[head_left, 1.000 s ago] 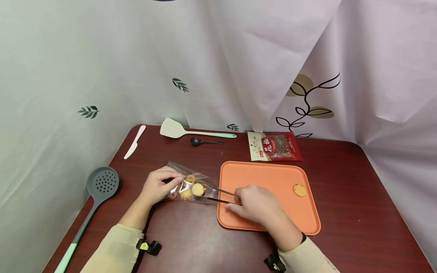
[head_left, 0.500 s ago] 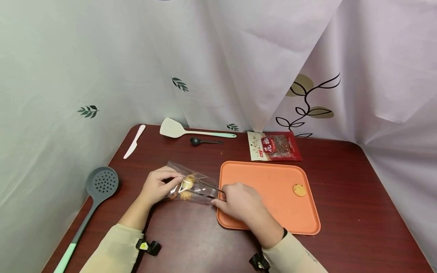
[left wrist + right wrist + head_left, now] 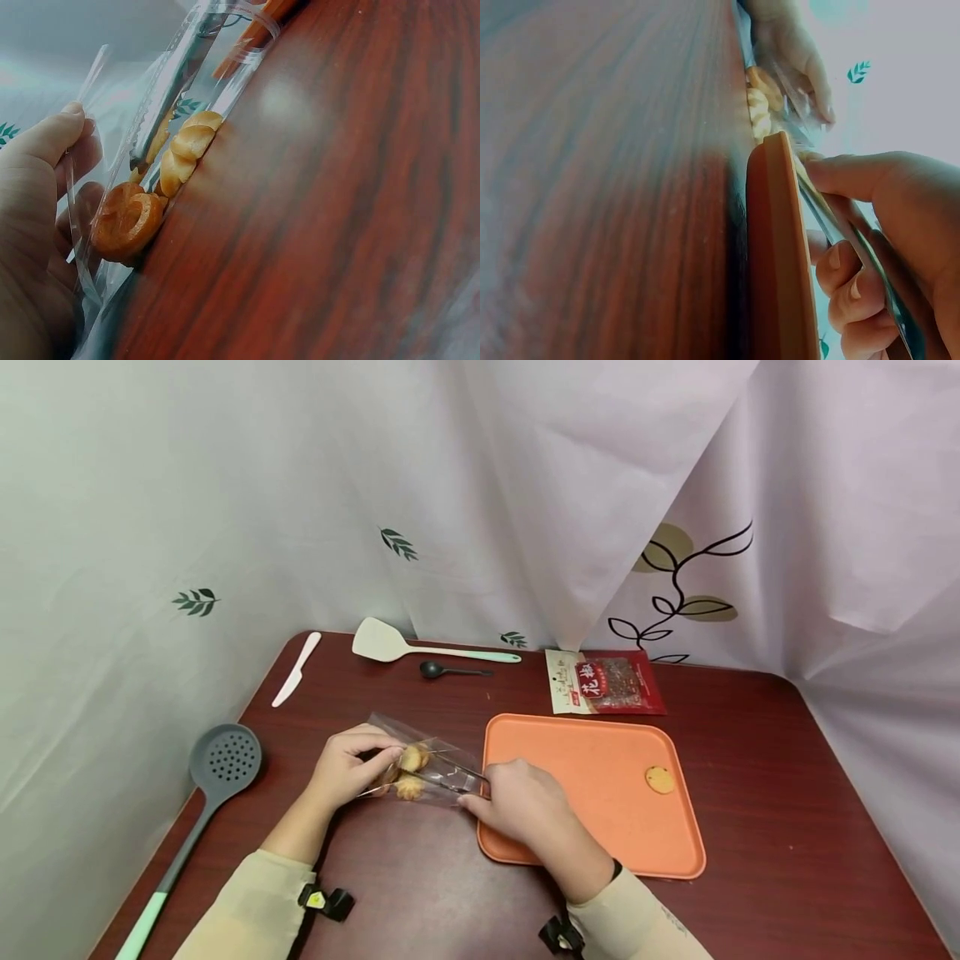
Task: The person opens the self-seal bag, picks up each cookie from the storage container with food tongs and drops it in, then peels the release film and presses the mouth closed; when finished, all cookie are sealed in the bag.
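A clear plastic bag (image 3: 442, 796) with several cookies (image 3: 410, 787) lies left of the orange tray. My left hand (image 3: 348, 770) pinches the bag's upper film between thumb and fingers, near the cookies. My right hand (image 3: 521, 802) grips metal tongs (image 3: 889, 289) over the tray's left edge, and their arms reach into the bag's mouth. In the left wrist view, one tong arm (image 3: 169, 97) lies inside the film beside a twisted cookie (image 3: 187, 150) and a browner round one (image 3: 127, 223). Whether the tips hold a cookie, I cannot tell.
The orange tray (image 3: 585, 722) carries one round cookie (image 3: 660, 779). Behind it lies a red spice packet (image 3: 611, 683). A white spatula (image 3: 378, 642), small black spoon (image 3: 431, 669) and white knife (image 3: 297, 670) lie along the back; a grey skimmer (image 3: 225, 760) is at left.
My right hand has moved left, pushing the tongs deeper into the bag. The round pale cookie near the bag's mouth has shifted left toward my left hand, which stays in place.
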Motion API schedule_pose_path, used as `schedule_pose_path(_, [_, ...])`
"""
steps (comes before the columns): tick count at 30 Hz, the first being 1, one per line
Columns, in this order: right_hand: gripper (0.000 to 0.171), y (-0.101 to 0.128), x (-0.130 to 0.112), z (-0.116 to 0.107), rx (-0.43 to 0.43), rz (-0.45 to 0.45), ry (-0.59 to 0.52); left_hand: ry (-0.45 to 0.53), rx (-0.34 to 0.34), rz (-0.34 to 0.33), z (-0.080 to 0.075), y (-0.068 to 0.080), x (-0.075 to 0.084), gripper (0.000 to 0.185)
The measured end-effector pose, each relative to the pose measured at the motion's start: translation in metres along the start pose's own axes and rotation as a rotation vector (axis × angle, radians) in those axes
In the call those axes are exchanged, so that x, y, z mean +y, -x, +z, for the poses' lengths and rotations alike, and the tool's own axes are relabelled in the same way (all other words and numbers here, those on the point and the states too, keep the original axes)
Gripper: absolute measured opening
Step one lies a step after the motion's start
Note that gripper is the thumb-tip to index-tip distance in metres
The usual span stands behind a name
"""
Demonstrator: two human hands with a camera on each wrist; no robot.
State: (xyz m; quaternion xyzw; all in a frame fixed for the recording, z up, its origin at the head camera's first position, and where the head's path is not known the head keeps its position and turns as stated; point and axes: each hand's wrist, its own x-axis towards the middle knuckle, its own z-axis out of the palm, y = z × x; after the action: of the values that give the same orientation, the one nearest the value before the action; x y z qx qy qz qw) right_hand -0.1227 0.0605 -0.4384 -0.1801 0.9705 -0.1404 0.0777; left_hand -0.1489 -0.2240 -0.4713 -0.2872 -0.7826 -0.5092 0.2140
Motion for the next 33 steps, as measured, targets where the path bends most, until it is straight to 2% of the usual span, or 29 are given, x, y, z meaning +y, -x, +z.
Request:
schedule_pose_path(3, [0.049, 0.000, -0.001, -0.001, 0.005, 0.003, -0.003, -0.003, 0.005, -0.010, 0.000, 0.001, -0.005, 0.024])
schedule_pose_path(10, [0.049, 0.000, 0.000, -0.003, 0.007, 0.025, -0.004, -0.023, -0.008, -0.035, 0.000, 0.009, -0.030, 0.028])
schedule_pose_path(16, [0.051, 0.000, 0.004, -0.002, 0.009, 0.019, -0.012, -0.005, -0.030, -0.066, -0.003, 0.011, -0.033, 0.026])
schedule_pose_path(20, [0.052, 0.001, 0.007, 0.000, 0.027, 0.002, -0.023, -0.004, -0.024, -0.057, -0.002, 0.012, -0.034, 0.026])
schedule_pose_path(25, [0.054, 0.007, 0.010, 0.002, 0.024, -0.012, -0.049, -0.024, -0.008, -0.043, 0.000, 0.010, -0.028, 0.028])
schedule_pose_path(33, [0.050, 0.022, 0.023, 0.003, 0.068, -0.013, -0.056, -0.014, -0.006, -0.022, -0.001, 0.000, 0.001, 0.023])
